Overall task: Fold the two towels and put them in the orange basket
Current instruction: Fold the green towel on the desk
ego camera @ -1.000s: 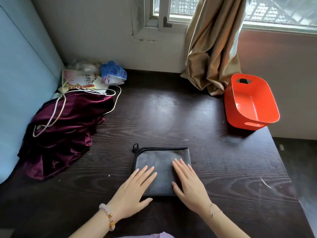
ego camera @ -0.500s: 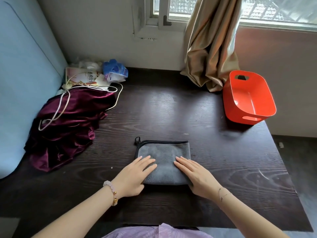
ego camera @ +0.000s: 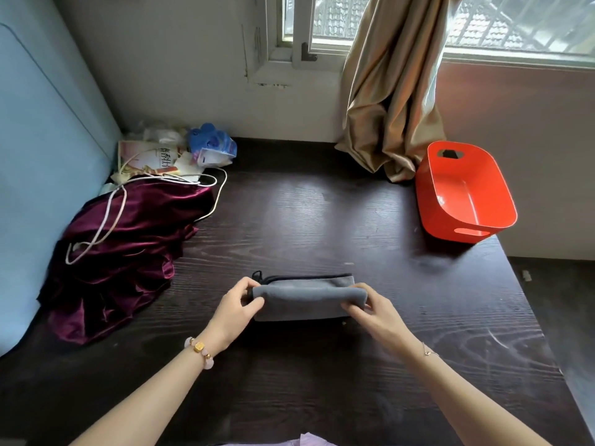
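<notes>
A grey towel (ego camera: 306, 297) with dark edging lies folded on the dark wooden table (ego camera: 322, 220), its near half lifted and turned over toward the far edge. My left hand (ego camera: 236, 309) pinches the towel's left end. My right hand (ego camera: 367, 309) pinches its right end. The orange basket (ego camera: 463, 194) stands at the table's far right, tilted toward me, with nothing visible inside. A second towel is not clearly in view.
A crumpled maroon velvet cloth (ego camera: 125, 249) with a white cable (ego camera: 112, 214) over it fills the left side. Packets and a blue bag (ego camera: 209, 146) sit in the far left corner. A tan curtain (ego camera: 392, 91) hangs beside the basket.
Both hands lay flat on the folded towel before. Now they pinch its two ends and have lifted the near half up and over toward the far edge.
</notes>
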`<control>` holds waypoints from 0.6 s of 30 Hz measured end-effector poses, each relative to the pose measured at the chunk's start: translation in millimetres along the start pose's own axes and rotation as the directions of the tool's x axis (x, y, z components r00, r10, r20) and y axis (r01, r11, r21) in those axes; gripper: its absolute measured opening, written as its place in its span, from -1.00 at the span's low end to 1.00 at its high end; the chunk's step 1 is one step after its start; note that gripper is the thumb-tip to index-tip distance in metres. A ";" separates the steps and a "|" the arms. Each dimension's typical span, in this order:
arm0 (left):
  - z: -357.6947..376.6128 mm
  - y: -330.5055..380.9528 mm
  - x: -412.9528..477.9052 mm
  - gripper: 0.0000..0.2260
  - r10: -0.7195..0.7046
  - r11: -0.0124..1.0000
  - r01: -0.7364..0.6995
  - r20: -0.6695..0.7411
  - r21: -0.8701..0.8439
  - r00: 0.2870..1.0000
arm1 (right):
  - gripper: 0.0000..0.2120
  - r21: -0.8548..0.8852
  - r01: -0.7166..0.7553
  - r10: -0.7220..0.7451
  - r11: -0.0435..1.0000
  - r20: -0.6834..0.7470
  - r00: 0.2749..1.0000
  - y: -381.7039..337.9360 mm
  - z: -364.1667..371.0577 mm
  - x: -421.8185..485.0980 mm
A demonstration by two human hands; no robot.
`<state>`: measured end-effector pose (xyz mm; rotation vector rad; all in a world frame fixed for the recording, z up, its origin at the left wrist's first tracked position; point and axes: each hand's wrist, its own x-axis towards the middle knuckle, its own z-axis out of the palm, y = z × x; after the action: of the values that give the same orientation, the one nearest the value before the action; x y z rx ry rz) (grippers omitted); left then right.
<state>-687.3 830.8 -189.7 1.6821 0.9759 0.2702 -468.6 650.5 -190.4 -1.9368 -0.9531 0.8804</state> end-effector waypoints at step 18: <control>20.0 14.7 40.5 -0.65 -0.225 0.900 0.334 -0.355 0.281 0.907 | -0.46 -0.172 -0.566 0.480 0.806 -0.369 0.796 -25.2 22.0 42.5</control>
<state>-642.5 845.3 -195.8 1.8041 1.5665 0.1860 -474.0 704.3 -188.5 -2.5614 -0.3467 0.7298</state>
